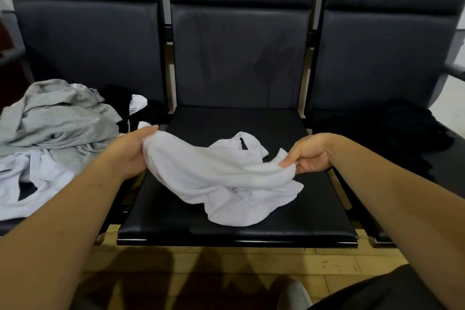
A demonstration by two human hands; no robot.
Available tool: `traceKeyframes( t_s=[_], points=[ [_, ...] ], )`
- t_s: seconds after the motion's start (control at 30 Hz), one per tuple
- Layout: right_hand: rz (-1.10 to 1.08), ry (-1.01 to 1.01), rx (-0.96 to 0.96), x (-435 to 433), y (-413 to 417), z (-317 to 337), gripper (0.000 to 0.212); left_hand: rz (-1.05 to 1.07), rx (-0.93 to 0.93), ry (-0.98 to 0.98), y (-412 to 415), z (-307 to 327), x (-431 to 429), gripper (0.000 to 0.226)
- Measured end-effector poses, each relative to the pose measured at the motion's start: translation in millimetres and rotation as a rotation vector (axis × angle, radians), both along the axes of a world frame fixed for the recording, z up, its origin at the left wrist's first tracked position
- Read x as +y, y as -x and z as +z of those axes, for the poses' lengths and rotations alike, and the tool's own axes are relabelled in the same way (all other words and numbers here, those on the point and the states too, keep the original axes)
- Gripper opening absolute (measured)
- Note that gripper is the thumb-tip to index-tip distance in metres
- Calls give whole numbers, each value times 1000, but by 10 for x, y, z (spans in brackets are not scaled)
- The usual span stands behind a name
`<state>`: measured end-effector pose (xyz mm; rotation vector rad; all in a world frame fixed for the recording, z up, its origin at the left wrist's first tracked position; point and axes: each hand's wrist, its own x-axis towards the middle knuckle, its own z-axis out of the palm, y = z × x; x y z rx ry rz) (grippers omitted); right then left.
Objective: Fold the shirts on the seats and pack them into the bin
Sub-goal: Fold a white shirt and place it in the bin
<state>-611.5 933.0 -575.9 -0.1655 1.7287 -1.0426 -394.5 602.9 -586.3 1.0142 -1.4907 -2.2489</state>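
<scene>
A crumpled white shirt [226, 178] hangs between my hands over the middle seat [239, 229], its lower folds resting on the black cushion. My left hand [130, 151] grips the shirt's left end, fingers curled over the cloth. My right hand [309, 153] pinches the right end between thumb and fingers. On the left seat lies a pile with a grey shirt [57, 123], a white shirt [30, 184] and some black cloth [118, 95]. Dark clothing [407, 128] lies on the right seat. No bin is in view.
Three dark padded seats with tall backrests [239, 58] stand in a row, with metal armrests at the far left and at the far right [453, 70]. Tiled floor [226, 264] runs below the seat edge. My knee and a light shoe [294, 294] show at the bottom.
</scene>
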Motion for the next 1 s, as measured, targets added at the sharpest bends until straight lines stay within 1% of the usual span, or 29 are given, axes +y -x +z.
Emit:
traceKeyframes(
  t_s=[0.07, 0.13, 0.2, 0.27, 0.37, 0.47, 0.5, 0.53, 0.57, 0.6, 0.63, 0.73, 0.8, 0.9, 0.93, 1.0],
  points=[
    [-145, 124, -9, -5, -7, -56, 40, -117, 1, 52, -28, 23, 46, 25],
    [-341, 346, -32, -12, 6, -84, 36, -162, 10, 102, -29, 22, 48, 20],
    [-514, 530, -57, -14, 40, -84, 38, -115, 22, 129, -8, -23, 8, 20],
    [-613, 570, -62, -22, 54, -87, 38, -45, 25, 171, 13, -95, -39, 24],
    [-614, 522, -73, -1, 24, -91, 34, 18, 26, 260, 36, -141, -48, 37],
    [-547, 485, -64, 19, -27, -59, 33, 86, -51, 342, 69, -76, -32, 35],
    [-537, 470, -38, 22, -33, -20, 33, 107, -85, 347, 83, -33, -41, 35],
    [-532, 466, 7, 22, -30, 33, 34, 118, -107, 340, 95, 29, -55, 40],
    [-543, 474, 69, 23, -7, 105, 36, 118, -106, 323, 109, 117, -58, 50],
    [-563, 493, 131, 22, 18, 207, 36, 130, -84, 296, 138, 211, -79, 58],
    [-581, 505, 194, 24, 39, 334, 35, 144, -45, 271, 163, 337, -68, 59],
    [-605, 527, 365, 39, 114, 859, 26, 136, 100, 238, 256, 888, 16, 27],
    [-627, 608, 418, 89, 140, 1282, 24, 83, 201, 225, 328, 1322, 99, 18],
    [-690, 801, 352, 253, 88, 1828, 26, 35, 401, 169, 335, 1874, 209, 22],
    [-706, 840, 330, 307, 65, 1952, 25, 27, 423, 166, 314, 2001, 230, 27],
    [-727, 806, 365, 417, 13, 2115, 23, 50, 332, 273, 256, 2168, 293, 36]
  ],
)
